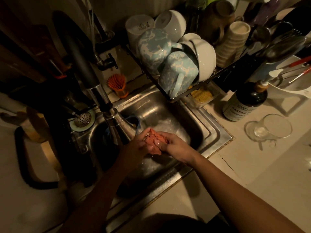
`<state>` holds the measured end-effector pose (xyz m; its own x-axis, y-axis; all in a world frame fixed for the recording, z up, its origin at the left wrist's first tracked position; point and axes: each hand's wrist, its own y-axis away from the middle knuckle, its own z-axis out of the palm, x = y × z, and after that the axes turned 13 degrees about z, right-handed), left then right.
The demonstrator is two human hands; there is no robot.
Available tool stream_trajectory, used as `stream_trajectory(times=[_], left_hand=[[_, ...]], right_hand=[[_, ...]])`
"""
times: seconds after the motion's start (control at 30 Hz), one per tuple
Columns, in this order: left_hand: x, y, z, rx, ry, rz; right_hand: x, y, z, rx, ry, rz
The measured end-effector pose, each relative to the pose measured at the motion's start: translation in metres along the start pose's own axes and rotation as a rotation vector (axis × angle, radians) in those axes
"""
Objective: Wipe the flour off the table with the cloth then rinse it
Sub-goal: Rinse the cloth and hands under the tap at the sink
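Note:
A bunched orange-pink cloth [152, 142] is held over the steel sink [170, 115], just below the tap's spray head [116, 120]. My left hand [136, 145] grips the cloth from the left. My right hand [175, 145] grips it from the right, thumb pressed on top. The cloth is squeezed into a wad between both hands. Whether water runs from the tap is too dim to tell.
A dish rack [193, 88] loaded with mugs and bowls overhangs the sink's back right. On the counter to the right are a dark soap bottle [244, 101] and a glass mug [272, 126]. An orange brush [117, 84] and a strainer [82, 120] sit behind the sink.

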<state>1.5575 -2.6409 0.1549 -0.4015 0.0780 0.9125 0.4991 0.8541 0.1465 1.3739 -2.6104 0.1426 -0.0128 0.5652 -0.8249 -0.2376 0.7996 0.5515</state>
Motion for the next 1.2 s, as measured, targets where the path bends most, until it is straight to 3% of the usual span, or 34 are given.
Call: stream_trajectory(times=[0.07,0.17,0.37,0.5,0.73,0.87,1.03,1.1,1.2], left_hand=[[-0.003,-0.004,-0.005,0.002,0.141,-0.071],[0.011,-0.009,-0.003,-0.02,0.252,-0.089],[0.039,-0.003,0.004,-0.05,-0.092,0.049],[0.017,0.001,0.011,0.143,-0.026,0.028],[0.0,-0.005,0.04,0.525,0.305,-0.11],[-0.012,-0.012,0.053,0.672,0.544,-0.279],[-0.02,-0.016,0.055,0.642,0.683,-0.42],[-0.02,-0.016,0.051,0.633,0.671,-0.419],[-0.018,-0.017,0.045,0.692,0.488,-0.34]], right_hand=[[-0.003,0.003,0.002,-0.118,-0.003,-0.03],[-0.009,0.001,0.002,-0.043,0.11,-0.006],[-0.013,0.0,-0.006,-0.014,0.235,0.065],[0.001,-0.004,-0.001,0.149,0.207,0.045],[0.029,-0.012,0.023,0.497,0.28,-0.239],[0.035,-0.013,0.019,0.509,0.436,-0.456],[0.034,-0.019,0.006,0.451,0.679,-0.529],[0.029,-0.016,0.009,0.424,0.604,-0.453],[0.013,-0.004,0.021,0.247,0.021,-0.153]])
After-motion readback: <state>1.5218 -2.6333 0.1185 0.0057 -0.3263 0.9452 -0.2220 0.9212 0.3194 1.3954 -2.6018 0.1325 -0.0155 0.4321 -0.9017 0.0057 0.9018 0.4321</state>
